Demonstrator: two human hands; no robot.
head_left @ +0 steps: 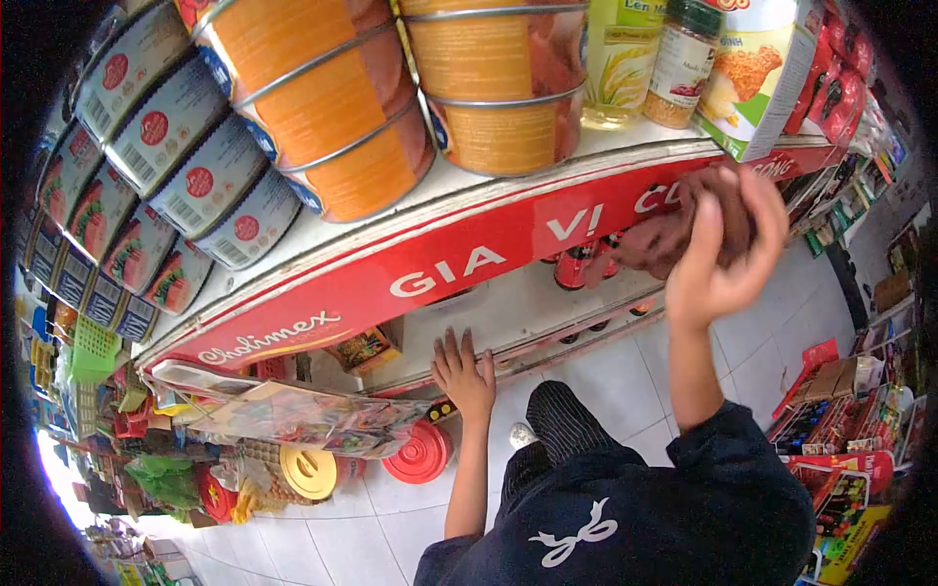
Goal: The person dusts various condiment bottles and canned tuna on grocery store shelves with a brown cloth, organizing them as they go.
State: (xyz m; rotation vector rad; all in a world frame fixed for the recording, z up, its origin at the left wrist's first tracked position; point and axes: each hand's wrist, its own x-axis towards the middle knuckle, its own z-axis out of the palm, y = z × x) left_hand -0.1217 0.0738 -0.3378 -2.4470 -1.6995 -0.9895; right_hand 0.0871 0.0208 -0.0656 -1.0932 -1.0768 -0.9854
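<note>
My right hand (723, 259) is raised in front of the red shelf strip, its fingers curled round a crumpled dark brown cloth (664, 239). Part of that cloth hangs to the left, over the strip's last letters, and it is slightly blurred. My left hand (463, 376) lies with fingers spread on the front edge of the lower shelf (459, 327). It holds nothing. Just behind the cloth, red containers (575, 266) stand on the lower shelf, partly hidden.
Stacked orange cans (508, 132), blue-grey cans (234, 220), a spice jar (681, 63) and a fried-chicken flour box (757, 88) line the upper shelf. A small box (366, 350) sits lower left. Red (417, 452) and yellow lids (309, 473) are near the floor.
</note>
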